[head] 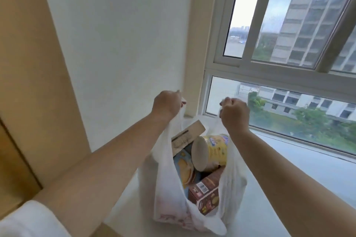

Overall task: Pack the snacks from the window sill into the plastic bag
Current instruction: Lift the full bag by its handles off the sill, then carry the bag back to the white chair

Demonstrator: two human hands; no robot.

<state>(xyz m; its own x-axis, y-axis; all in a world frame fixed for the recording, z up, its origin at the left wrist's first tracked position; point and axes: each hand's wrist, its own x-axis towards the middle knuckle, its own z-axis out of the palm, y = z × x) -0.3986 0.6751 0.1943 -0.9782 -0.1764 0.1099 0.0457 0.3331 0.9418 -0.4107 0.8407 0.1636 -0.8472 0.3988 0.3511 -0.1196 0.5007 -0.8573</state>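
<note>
A white plastic bag (167,194) stands on the pale window sill (300,169), pulled up by its two handles. My left hand (167,104) grips the left handle and my right hand (234,112) grips the right handle, both fists raised above the bag's mouth. Inside the bag lie a yellow round tin (212,151) on its side, a brown snack box (206,192) with a barcode, a blue pack (184,167) showing round biscuits, and a tan cardboard box (187,136) sticking up at the back.
A white wall (119,44) rises to the left of the sill. The window (289,92) with a white frame runs along the right. A beige wooden panel (23,102) stands at the far left, and a white cloth (28,219) shows at the bottom left.
</note>
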